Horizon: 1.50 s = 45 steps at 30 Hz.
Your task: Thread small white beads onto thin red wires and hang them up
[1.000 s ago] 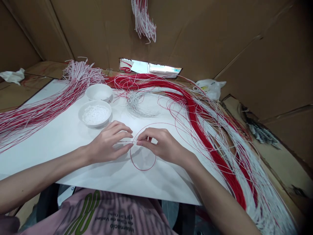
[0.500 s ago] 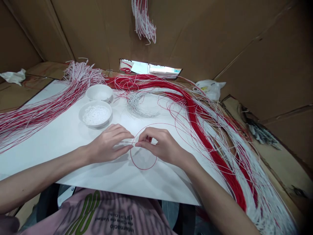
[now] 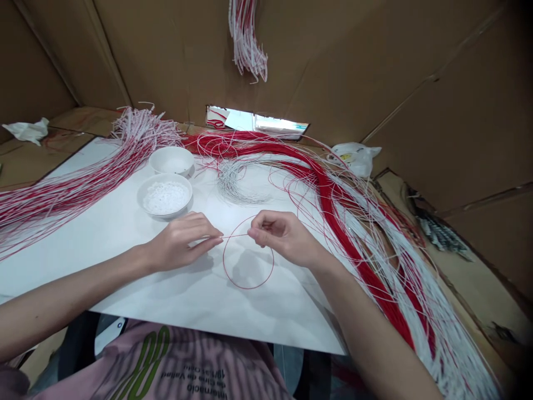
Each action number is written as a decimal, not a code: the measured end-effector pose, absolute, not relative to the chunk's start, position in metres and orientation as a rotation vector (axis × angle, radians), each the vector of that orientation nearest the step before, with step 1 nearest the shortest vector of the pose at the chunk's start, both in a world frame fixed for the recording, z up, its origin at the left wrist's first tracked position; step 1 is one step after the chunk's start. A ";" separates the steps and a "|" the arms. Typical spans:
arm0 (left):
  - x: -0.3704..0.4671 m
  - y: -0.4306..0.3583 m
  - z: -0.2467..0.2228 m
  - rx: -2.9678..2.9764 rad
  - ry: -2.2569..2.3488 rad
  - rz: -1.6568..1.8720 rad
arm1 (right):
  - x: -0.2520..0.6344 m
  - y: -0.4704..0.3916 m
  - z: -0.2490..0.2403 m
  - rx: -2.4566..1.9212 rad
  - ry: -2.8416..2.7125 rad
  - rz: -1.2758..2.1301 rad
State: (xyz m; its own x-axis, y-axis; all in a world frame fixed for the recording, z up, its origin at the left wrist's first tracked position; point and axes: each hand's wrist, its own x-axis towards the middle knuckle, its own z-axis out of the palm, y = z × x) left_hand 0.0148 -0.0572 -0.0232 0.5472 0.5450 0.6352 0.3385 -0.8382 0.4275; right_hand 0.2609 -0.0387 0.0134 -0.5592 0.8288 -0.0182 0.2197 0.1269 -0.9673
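Observation:
A thin red cord (image 3: 249, 288) forms a round loop above the white table, with a short straight stretch running between my two hands. On the left, my left hand (image 3: 187, 239) pinches the cord between thumb and fingertips. Across the loop, my right hand (image 3: 283, 236) is closed in a pinch on the same cord, its other fingers curled. Beyond my left hand stands a bowl of small white pieces (image 3: 165, 195), and just behind it is a second white bowl (image 3: 171, 161). A coil of thin white cord (image 3: 233, 186) lies behind the loop.
Long bundles of red and white cords (image 3: 333, 211) curve along the right side of the table (image 3: 175, 303). Another bundle (image 3: 83, 183) lies at the left. A white plastic bag (image 3: 356, 158) sits at the back right. Cords (image 3: 249, 44) hang on the cardboard wall.
My right hand has moved right, away from my left hand, and the cord between them is now stretched straight. The fingertips of my left hand have come together.

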 end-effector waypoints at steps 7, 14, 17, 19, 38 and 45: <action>0.011 -0.052 -0.024 2.566 0.800 1.219 | 0.274 -0.030 0.019 -1.037 -1.922 1.508; 0.015 -0.068 -0.021 2.433 0.906 1.353 | 0.271 -0.027 0.011 -0.991 -1.803 1.518; 0.027 -0.081 -0.019 1.972 0.911 0.947 | 0.259 -0.035 0.005 -0.967 -1.711 1.449; 0.034 -0.083 -0.019 1.571 0.877 0.822 | 0.250 -0.043 0.000 -0.949 -1.747 1.381; 0.031 -0.064 0.032 1.359 0.736 0.817 | 0.208 -0.061 0.042 -0.745 -1.568 1.410; 0.033 -0.056 0.039 1.183 0.645 0.869 | 0.201 -0.045 0.060 -0.730 -1.526 1.322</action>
State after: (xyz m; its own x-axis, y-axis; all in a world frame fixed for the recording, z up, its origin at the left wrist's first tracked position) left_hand 0.0327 -0.0557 0.0392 0.5295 0.8482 0.0107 -0.2347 0.1344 0.9627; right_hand 0.2006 -0.0452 0.0601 -0.3657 0.8899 0.2726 -0.1430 0.2357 -0.9612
